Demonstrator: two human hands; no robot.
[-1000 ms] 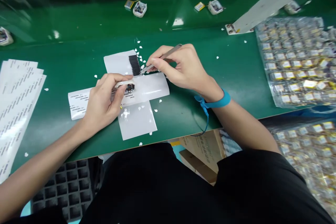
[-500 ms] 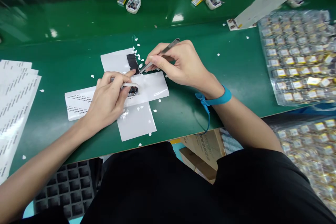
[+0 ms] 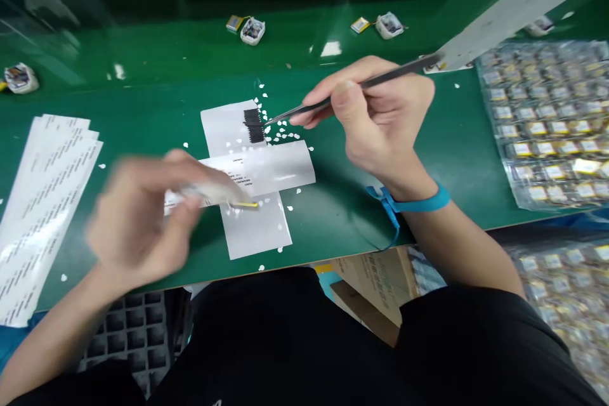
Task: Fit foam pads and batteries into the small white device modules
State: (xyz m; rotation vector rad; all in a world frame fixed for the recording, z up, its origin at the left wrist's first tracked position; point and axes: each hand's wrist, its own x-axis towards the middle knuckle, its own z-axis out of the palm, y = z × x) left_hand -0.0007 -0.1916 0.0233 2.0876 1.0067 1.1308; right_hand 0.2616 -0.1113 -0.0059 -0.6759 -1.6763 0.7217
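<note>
My right hand (image 3: pixel 380 114) pinches metal tweezers (image 3: pixel 399 70). Their tips reach the right edge of a block of black strips (image 3: pixel 254 126) on a white sheet (image 3: pixel 221 127). My left hand (image 3: pixel 147 216), smeared by motion, is closed on a small white device housing (image 3: pixel 214 191) with a yellow-edged part under it; its inside does not show. Beneath that hand a printed white label sheet (image 3: pixel 280 165) lies across the other paper. Many small white paper bits (image 3: pixel 280 134) are scattered beside the black strips.
Several printed label sheets (image 3: pixel 42 216) lie at the left. Open white housings with batteries (image 3: pixel 252 31) stand along the back. Clear trays of battery units (image 3: pixel 542 133) fill the right side. A white post (image 3: pixel 514 6) rises at the back right. A blue wrist-strap cord (image 3: pixel 394 222) hangs off my right wrist.
My left hand has lifted the housing off the sheet and moved left and toward me, tilting it. My right hand has drawn right, the tweezers now lying flatter with their tips at the strips' edge.
</note>
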